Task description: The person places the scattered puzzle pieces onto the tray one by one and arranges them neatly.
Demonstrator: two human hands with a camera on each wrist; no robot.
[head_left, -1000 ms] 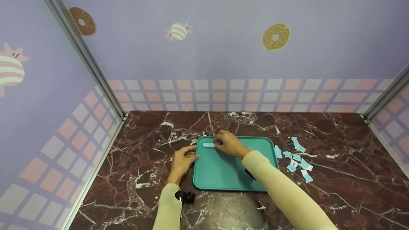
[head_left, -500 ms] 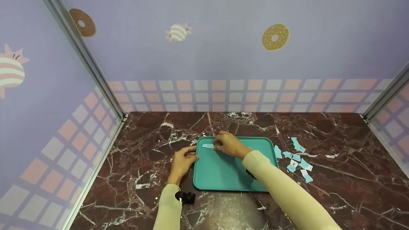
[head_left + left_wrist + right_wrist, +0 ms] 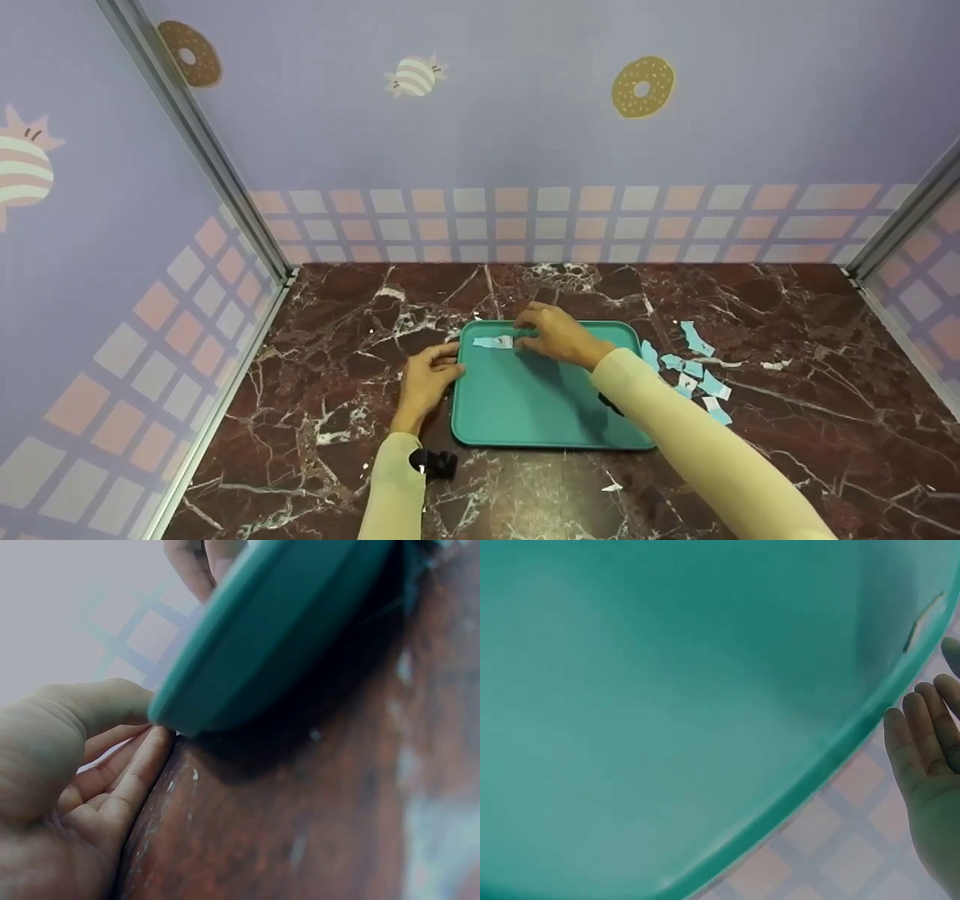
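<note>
A teal tray (image 3: pixel 517 424) lies on the marble-patterned table. Near its far left corner are torn light-blue paper pieces (image 3: pixel 492 342), lined up in a short strip with a white printed part at the right end. Just right of that strip hovers my right hand (image 3: pixel 559 336), thumb and fingers apart with nothing between them; its fingers (image 3: pixel 930 731) look fairly straight in the right wrist view. At the tray's left rim, my left hand (image 3: pixel 429 381) pinches the edge. The left wrist view shows its thumb (image 3: pixel 112 706) at the tray's corner (image 3: pixel 262 645), other fingers beneath.
Several torn blue and white paper scraps (image 3: pixel 693 368) lie on the table (image 3: pixel 810 450) right of the tray, one close against its right rim. A small white fleck (image 3: pixel 612 487) lies in front. Patterned walls (image 3: pixel 525 112) enclose the back and sides.
My right hand has let go of the white-ended paper piece at the strip's right end and moved slightly right, its fingers spreading. The left hand stays at the tray's edge.
</note>
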